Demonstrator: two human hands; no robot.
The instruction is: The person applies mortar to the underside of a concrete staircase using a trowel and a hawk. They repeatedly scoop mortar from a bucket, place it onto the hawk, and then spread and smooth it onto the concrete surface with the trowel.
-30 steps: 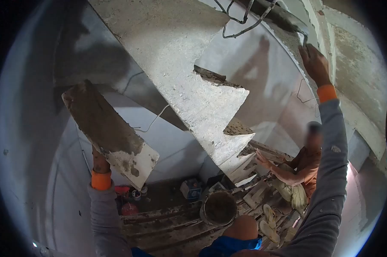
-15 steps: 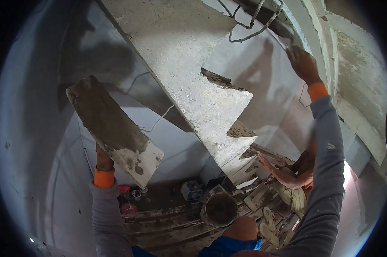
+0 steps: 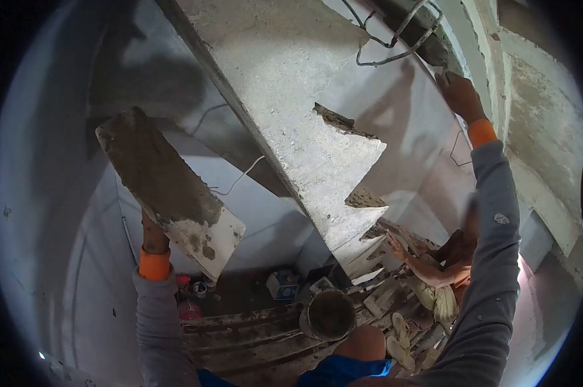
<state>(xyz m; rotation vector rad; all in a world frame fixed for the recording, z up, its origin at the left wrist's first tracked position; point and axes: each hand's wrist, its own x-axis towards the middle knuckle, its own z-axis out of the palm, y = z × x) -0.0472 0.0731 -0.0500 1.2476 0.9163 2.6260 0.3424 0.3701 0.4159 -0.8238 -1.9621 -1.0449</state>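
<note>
My left hand (image 3: 155,236) is under a long rectangular plasterer's hawk (image 3: 222,240), gripping it from below with the fingers hidden. Wet grey mortar (image 3: 151,169) covers most of its upper face, while the lower right end is mostly bare and pale. High at the right, my right hand (image 3: 460,97) is closed against the edge of the wall and the beam (image 3: 449,51). Whatever it holds is seen edge-on or hidden, so I cannot make it out. Bent metal bars (image 3: 401,55) stick out to the left of this hand.
A concrete stair underside with a stepped edge (image 3: 291,122) slants down through the middle. Below are a mortar bucket (image 3: 328,315), wooden planks (image 3: 253,345), a blue-and-white box (image 3: 282,284) and pale sandals (image 3: 400,342). Another person (image 3: 449,264) reaches toward the stair at the right.
My right hand has moved slightly down and to the right in view. The hawk has stayed almost in place. The view has shifted a little, and the other person's head and torso show more.
</note>
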